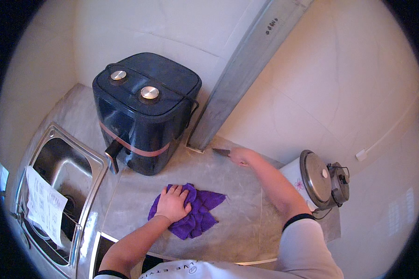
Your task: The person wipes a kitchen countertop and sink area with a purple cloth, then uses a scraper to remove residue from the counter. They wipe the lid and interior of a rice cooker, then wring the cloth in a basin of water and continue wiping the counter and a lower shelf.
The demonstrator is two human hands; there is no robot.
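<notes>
My left hand point(173, 205) presses down on a crumpled purple cloth point(204, 214) on the grey stone-look countertop point(241, 223), its fingers bent over the folds. Farther out, close to the wall, my right hand point(242, 156) grips a dark, tapered tool point(221, 152). Its narrow end points left toward the foot of a grey boxed column point(227, 97). Whether it is a knife or a scraper cannot be made out, since my fingers cover the rest.
A black air fryer point(136, 122) with two silver knobs stands at the back left. Left of it is a steel sink point(99, 167) with a printed sheet point(47, 205) lying across it. A lidded white rice cooker point(293, 176) sits beyond my right forearm.
</notes>
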